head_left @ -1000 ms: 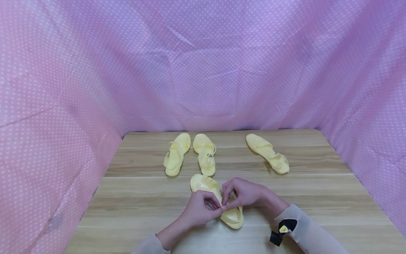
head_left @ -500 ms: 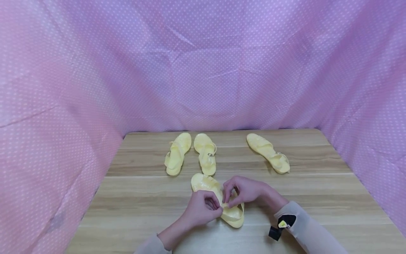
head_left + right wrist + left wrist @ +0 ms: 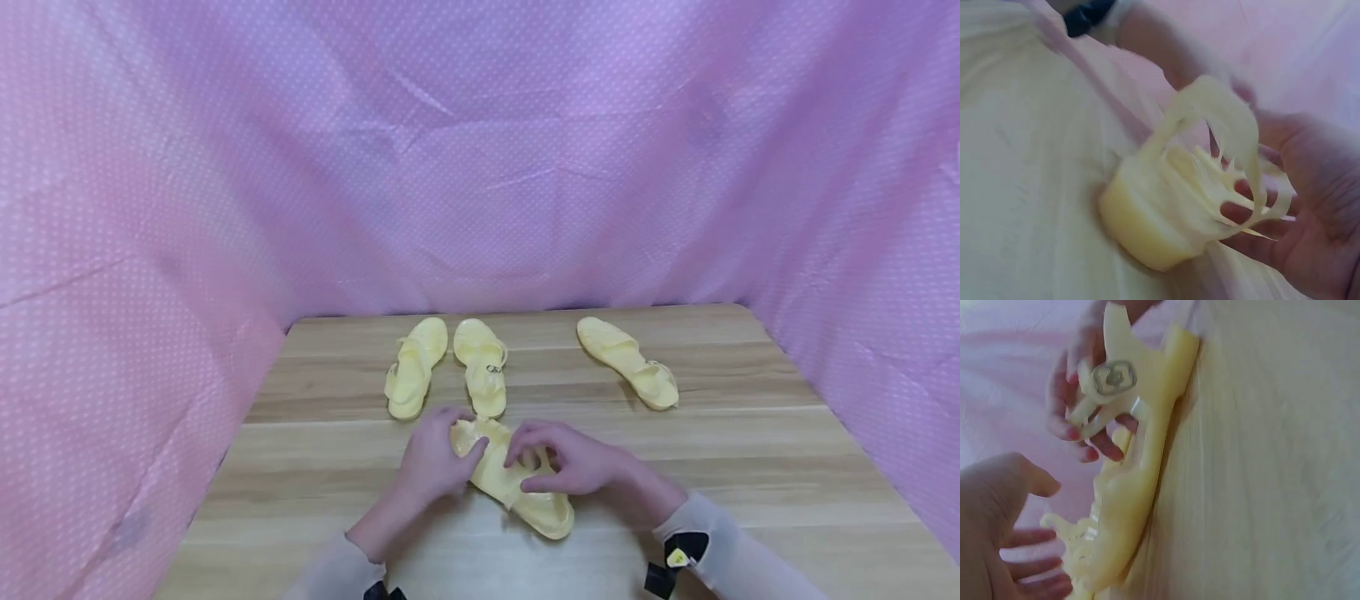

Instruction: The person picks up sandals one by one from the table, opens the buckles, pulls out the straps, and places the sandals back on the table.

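Note:
A pale yellow jelly sandal [image 3: 492, 477] lies on the table, toe pointing away to the left and heel toward the person. My left hand [image 3: 431, 460] is spread beside the toe end, thumb apart from the fingers and nothing between them. At the ankle strap, my right hand [image 3: 573, 460] has its thumb and fingers parted. The left wrist view shows the sandal's square silvery buckle [image 3: 1115, 378] with right-hand fingertips right around the strap. In the right wrist view, several fingers of the right hand [image 3: 1329, 194] are partly hidden behind the heel straps [image 3: 1229, 125].
Two more yellow sandals, a left one [image 3: 411, 371] and one beside it [image 3: 480, 367], lie beyond the hands. Another sandal [image 3: 628, 363] rests farther right. Pink dotted cloth [image 3: 480, 208] rises behind and beside the wooden table [image 3: 720, 417].
My left hand has let go of the strap and moved forward and left to the toe. My right thumb and fingers have parted from their pinch at the strap.

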Available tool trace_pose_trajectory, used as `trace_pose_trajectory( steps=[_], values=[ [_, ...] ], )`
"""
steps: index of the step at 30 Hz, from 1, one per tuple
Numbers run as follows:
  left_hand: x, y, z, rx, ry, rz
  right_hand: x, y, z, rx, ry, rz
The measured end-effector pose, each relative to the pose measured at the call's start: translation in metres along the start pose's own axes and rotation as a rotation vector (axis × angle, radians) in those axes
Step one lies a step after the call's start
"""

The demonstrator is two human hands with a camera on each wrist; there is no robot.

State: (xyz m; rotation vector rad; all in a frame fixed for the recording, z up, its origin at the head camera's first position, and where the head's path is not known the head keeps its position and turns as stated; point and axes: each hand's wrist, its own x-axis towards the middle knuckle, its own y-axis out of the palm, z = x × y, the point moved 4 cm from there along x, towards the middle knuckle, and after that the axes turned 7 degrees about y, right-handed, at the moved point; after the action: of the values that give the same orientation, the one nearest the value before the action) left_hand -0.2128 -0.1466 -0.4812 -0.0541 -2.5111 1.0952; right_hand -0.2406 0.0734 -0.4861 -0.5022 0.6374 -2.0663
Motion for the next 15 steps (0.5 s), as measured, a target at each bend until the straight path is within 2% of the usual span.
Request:
trace_pose_trajectory(
  steps=[2,4,7,10,13,15],
  values=[
    [0.002,0.000,0.007,0.096,-0.041,0.023,-0.007,0.002,0.006,-0.035,0.024,-0.027],
    [0.004,0.002,0.012,0.126,-0.070,0.070,-0.018,0.004,0.012,-0.077,0.064,-0.044],
    [0.005,0.004,0.018,0.102,-0.090,0.119,-0.037,0.010,0.019,-0.164,0.148,-0.047],
    [0.008,0.003,0.022,0.072,-0.087,0.134,-0.054,0.020,0.023,-0.315,0.216,-0.048],
    [0.013,-0.002,0.022,0.045,-0.084,0.138,-0.063,0.030,0.024,-0.429,0.222,-0.099],
    [0.017,-0.007,0.018,0.034,-0.069,0.143,-0.066,0.034,0.025,-0.467,0.206,-0.158]
  ],
)
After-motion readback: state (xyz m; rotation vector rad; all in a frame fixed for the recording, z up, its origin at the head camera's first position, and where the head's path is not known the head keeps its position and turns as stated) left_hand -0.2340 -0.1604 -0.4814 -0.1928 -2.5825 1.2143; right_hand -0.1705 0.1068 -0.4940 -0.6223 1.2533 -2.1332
